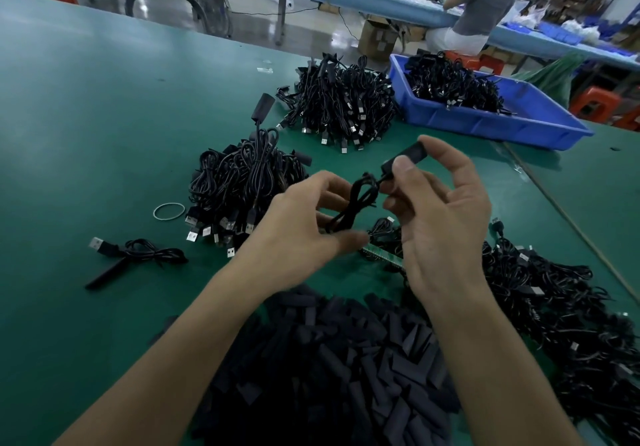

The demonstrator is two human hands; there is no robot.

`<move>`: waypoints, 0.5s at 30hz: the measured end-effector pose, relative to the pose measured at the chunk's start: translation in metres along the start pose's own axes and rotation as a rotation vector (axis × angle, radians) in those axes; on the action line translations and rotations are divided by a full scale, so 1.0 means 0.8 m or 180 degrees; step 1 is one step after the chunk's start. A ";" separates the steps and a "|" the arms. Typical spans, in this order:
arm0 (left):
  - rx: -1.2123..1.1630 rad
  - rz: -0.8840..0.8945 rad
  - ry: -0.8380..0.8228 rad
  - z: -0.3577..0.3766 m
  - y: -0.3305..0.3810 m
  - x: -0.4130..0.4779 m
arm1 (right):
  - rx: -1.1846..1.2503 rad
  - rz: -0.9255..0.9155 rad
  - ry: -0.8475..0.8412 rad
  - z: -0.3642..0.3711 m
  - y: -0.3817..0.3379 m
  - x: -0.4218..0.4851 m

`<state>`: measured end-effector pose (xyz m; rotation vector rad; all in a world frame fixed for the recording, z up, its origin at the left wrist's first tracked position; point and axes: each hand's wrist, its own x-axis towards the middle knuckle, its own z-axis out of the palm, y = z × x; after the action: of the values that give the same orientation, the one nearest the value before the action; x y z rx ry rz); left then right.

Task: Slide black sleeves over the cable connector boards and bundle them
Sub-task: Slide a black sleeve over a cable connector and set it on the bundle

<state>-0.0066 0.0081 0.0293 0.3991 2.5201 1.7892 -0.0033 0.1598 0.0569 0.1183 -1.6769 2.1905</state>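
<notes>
My right hand (440, 224) pinches a black sleeve (407, 158) between thumb and forefinger, above the table. A thin black cable runs out of the sleeve to a coiled cable bundle (353, 206), which my left hand (304, 231) grips. Whether a connector board sits inside the sleeve is hidden. Below my hands a green connector board (381, 255) lies on the table. A big heap of loose black sleeves (329, 369) fills the near edge. Unsleeved cables (554, 307) are piled at the right.
Two heaps of cables with USB plugs lie on the green table, one at the left (239, 189) and one farther back (343, 99). A blue bin (485, 123) of cables stands at the back right. A rubber band (169, 210) and a single cable (135, 255) lie at the left. A person sits at a far bench.
</notes>
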 end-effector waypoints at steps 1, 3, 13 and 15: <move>0.0046 0.0041 0.0037 -0.001 0.000 0.001 | 0.0000 0.0013 -0.0064 0.000 -0.001 0.003; 0.0081 0.0144 0.0230 -0.006 0.000 0.001 | -0.0186 0.0014 -0.0175 -0.002 0.000 0.008; 0.0755 0.0024 0.2595 -0.075 -0.031 0.016 | -0.4124 0.0183 -0.2204 -0.058 0.041 0.010; 0.1128 -0.0314 0.2521 -0.074 -0.037 0.015 | -0.4262 0.0106 -0.2055 -0.057 0.043 0.009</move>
<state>-0.0337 -0.0528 0.0236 -0.5492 3.2921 1.6804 -0.0146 0.1974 0.0141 0.4323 -3.0912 0.6388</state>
